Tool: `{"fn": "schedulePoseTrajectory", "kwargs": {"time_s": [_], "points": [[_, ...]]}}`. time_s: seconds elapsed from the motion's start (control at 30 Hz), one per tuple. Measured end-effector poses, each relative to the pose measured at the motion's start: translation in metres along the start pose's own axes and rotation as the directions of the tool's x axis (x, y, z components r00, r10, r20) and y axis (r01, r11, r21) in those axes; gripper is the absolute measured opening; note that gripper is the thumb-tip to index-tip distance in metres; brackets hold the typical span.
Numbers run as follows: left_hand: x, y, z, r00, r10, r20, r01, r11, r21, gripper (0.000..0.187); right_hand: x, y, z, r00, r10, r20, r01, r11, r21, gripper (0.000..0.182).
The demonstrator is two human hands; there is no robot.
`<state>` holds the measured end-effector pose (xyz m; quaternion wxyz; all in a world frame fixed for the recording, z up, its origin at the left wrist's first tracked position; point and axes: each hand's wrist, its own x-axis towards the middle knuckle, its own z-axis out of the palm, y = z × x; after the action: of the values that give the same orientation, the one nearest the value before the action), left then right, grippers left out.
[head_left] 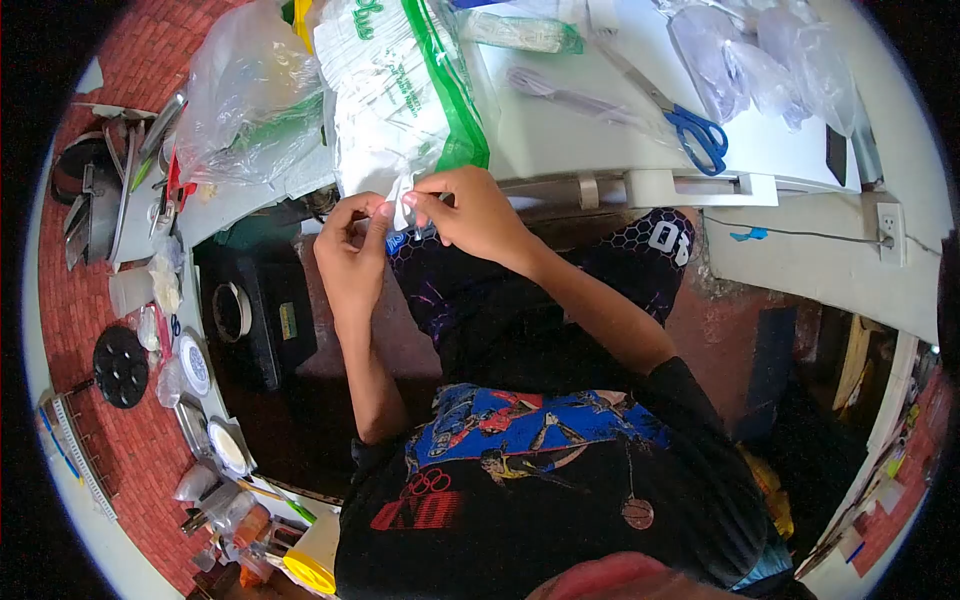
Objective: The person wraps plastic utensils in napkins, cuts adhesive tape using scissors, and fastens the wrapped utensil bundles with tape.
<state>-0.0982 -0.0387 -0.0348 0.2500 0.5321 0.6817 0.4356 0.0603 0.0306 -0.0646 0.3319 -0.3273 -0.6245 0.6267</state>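
A narrow, crumpled white plastic strip (399, 203) is pinched between the fingertips of my left hand (350, 245) and my right hand (470, 215). Both hands are closed on it, thumbs toward each other, at the table's near edge. Just beyond them lies a large white plastic pack (375, 95) with green print and a green side band. The strip overlaps the near end of this pack. Part of the strip is hidden behind the fingers.
On the white table (560, 140) are blue-handled scissors (697, 140), a clear-wrapped bundle (520, 32) and a dark phone-like slab (836, 156). Clear plastic bags stand at the left (250, 90) and right (740, 65). A cluttered counter with a black round tray (121, 366) runs along the left.
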Motion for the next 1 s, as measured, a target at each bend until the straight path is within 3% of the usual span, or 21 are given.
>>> {"fn": "schedulePoseTrajectory", "kwargs": {"time_s": [0.1,0.3,0.37,0.6,0.7,0.77,0.87,1.0], "points": [[0.000,0.004,-0.001,0.999,-0.044,-0.032,0.041,0.995,-0.087,0.017,0.001,-0.001,0.000,1.000,0.030,0.007,-0.030,1.000,-0.008,0.025],[-0.001,0.009,0.002,0.998,0.062,-0.016,-0.060,0.990,0.126,0.015,0.001,0.000,0.003,0.999,0.027,-0.032,-0.026,1.000,0.014,0.024],[-0.002,0.004,-0.002,0.999,-0.029,-0.023,0.031,0.997,0.073,0.016,0.001,0.000,0.003,0.999,0.030,-0.011,-0.030,0.999,0.014,0.024],[0.000,0.004,-0.008,0.998,0.023,0.066,-0.023,1.000,0.013,0.014,0.001,-0.001,0.004,0.997,-0.071,-0.030,0.071,0.997,0.002,0.025],[0.001,-0.005,-0.006,0.998,0.036,0.056,-0.028,0.990,-0.135,0.013,0.001,-0.001,0.004,0.999,-0.038,-0.012,0.038,0.999,0.011,0.026],[0.002,-0.007,-0.008,0.995,-0.079,0.054,0.090,0.963,-0.256,0.014,0.001,-0.001,0.004,0.999,0.010,-0.037,-0.009,1.000,0.004,0.027],[0.003,-0.016,-0.015,0.993,-0.115,0.021,0.116,0.946,-0.303,0.018,0.001,-0.002,0.004,0.999,0.023,-0.036,-0.024,1.000,-0.012,0.026],[0.001,-0.015,-0.016,0.989,-0.082,-0.119,0.030,0.924,-0.382,0.019,0.000,-0.004,0.007,0.996,0.034,-0.083,-0.032,0.999,0.027,0.024]]}}
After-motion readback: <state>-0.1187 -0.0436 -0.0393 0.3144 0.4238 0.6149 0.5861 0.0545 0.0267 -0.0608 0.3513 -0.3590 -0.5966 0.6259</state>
